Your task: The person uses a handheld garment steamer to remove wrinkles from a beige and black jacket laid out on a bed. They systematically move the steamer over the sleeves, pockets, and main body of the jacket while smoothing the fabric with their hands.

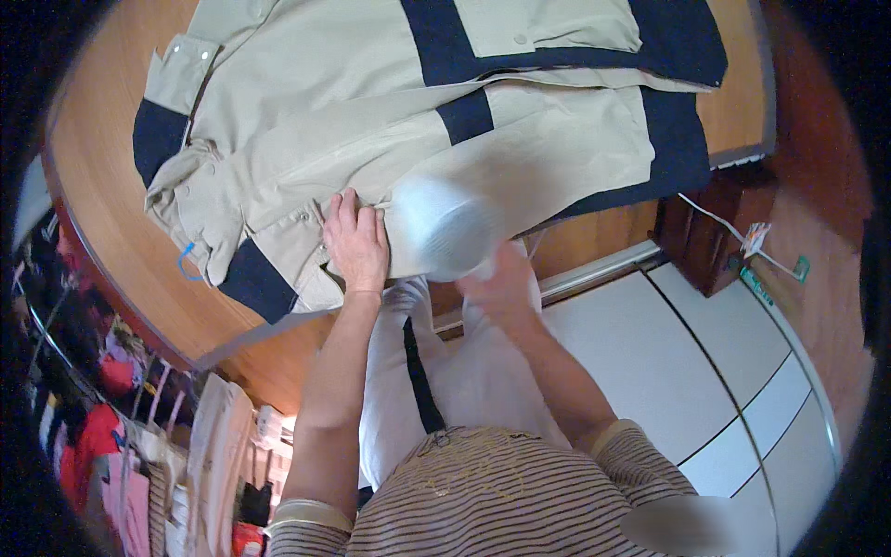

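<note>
A beige jacket (334, 90) with dark navy panels is spread across the wooden tabletop (90, 146), partly wrinkled. My left hand (356, 244) lies flat on the cloth near the table's front edge, fingers slightly apart, beside a snap fastener (304, 216). Just right of it, a rounded white handheld appliance (445, 226) is over the jacket, blurred by motion; its exact kind is unclear. My right hand (498, 282), also blurred, grips it from the near side. A chest pocket with a snap (520, 40) shows on the jacket's far side.
Several clothes (125, 480) hang on a rack at the lower left. A white cord (717, 219) runs beside a dark wooden block (717, 244) on the right. White panels (626, 348) with dark seams lie below the table.
</note>
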`<state>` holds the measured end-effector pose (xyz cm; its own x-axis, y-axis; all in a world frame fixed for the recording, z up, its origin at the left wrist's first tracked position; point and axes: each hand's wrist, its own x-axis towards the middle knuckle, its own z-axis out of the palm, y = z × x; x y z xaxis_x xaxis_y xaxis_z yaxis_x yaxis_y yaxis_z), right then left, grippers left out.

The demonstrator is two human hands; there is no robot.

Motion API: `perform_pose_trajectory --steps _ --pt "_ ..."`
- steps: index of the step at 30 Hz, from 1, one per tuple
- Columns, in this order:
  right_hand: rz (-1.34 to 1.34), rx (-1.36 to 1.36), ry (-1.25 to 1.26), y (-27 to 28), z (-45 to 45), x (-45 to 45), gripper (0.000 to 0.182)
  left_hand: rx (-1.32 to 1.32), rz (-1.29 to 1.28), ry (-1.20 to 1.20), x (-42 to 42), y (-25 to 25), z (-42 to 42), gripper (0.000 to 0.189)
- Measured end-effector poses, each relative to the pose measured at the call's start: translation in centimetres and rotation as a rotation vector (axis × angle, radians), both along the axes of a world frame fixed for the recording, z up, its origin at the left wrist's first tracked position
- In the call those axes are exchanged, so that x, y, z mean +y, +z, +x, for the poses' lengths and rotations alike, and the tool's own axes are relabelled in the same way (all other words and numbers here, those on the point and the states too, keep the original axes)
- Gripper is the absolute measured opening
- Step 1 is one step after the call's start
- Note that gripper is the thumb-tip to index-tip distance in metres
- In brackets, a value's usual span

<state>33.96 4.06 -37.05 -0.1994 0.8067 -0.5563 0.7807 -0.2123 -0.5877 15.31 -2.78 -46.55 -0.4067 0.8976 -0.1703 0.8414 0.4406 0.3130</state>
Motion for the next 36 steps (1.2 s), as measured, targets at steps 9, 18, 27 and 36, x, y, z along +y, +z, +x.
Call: perform_pose_trajectory --steps 9,18,27,36 --pt "0.610 -0.131 -0.255 -1.6 6.5 6.1 0.030 -0.196 0.052 -0.034 1.2 3.5 -1.4 0.025" --pt "0.349 0.064 -0.110 0.2 2.9 0.8 0.026 -0.183 -0.198 -0.635 3.6 4.5 2.8 0.060" --pt "0.449 -0.143 -0.307 -1.5 7.4 8.2 0.034 -0.013 0.077 -0.470 9.2 4.9 -3.8 0.049" --pt "0.403 -0.010 0.287 -2.8 -2.0 7.9 0.032 0.104 -0.098 -0.394 13.9 0.9 -11.5 0.041"
